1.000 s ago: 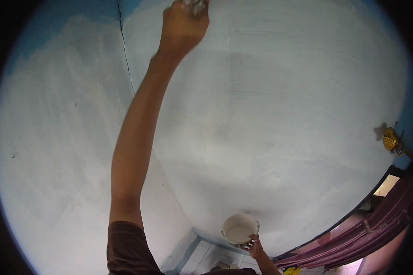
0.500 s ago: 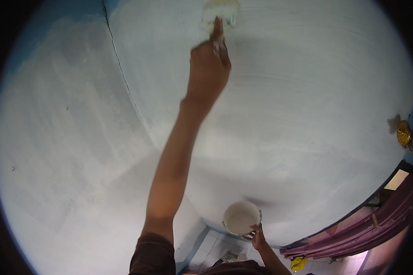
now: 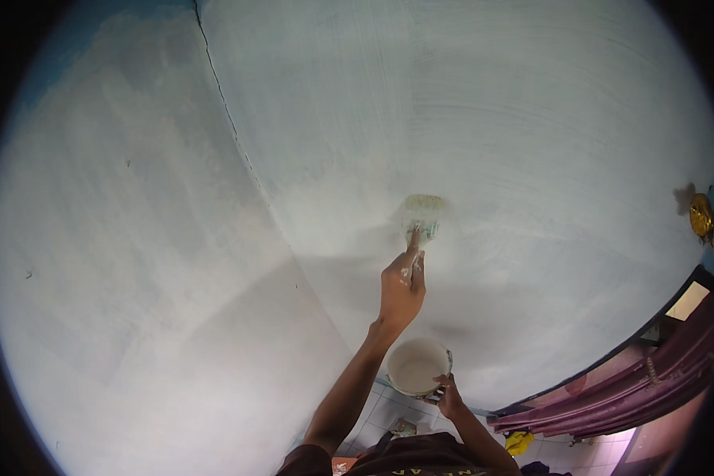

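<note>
My left hand (image 3: pixel 404 289) is closed round the handle of a wide paintbrush (image 3: pixel 425 210), with one finger stretched along it. White paint smears the fingers. The pale bristles lie against the whitish wall (image 3: pixel 531 190), right of the room's corner. Lower down, my right hand (image 3: pixel 450 397) grips the rim of a white bucket (image 3: pixel 418 366), the thumb over its edge. Pale paint shows inside the bucket.
A dark crack (image 3: pixel 222 99) runs down the corner between the two walls. Blue paint (image 3: pixel 75 51) shows at the upper left. On the right are a golden ornament (image 3: pixel 700 216) and a purple curtain (image 3: pixel 611 404). White floor tiles (image 3: pixel 377 412) and a yellow cloth (image 3: pixel 519 442) lie below.
My left hand has brought the brush a long way down the wall and slightly right, nearer the bucket. My right hand keeps the bucket in almost the same place.
</note>
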Demonstrator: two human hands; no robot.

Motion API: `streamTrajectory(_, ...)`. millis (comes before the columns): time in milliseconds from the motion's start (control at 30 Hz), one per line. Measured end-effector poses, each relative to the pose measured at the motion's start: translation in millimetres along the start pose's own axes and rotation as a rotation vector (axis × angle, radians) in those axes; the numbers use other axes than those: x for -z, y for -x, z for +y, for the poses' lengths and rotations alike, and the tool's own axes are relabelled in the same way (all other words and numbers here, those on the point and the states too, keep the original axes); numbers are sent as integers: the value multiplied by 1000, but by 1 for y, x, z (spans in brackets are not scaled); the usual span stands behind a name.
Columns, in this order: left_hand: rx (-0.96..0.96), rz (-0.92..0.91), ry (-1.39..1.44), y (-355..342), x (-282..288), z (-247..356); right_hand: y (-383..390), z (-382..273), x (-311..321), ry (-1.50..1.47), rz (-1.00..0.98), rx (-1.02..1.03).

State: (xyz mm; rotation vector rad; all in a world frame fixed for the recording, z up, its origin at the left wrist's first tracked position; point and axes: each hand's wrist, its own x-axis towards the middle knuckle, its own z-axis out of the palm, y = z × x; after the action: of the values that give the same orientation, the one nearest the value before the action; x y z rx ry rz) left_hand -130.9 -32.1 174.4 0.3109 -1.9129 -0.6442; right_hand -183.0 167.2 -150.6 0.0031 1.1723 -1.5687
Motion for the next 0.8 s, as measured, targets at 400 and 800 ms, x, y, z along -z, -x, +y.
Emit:
streamTrajectory(400, -493, 334, -94, -265, 170, 128, 18, -11, -25, -72, 2, 4)
streamTrajectory(800, -763, 431, -631, -350, 166, 135, 16, -17, -22, -103, 1, -19)
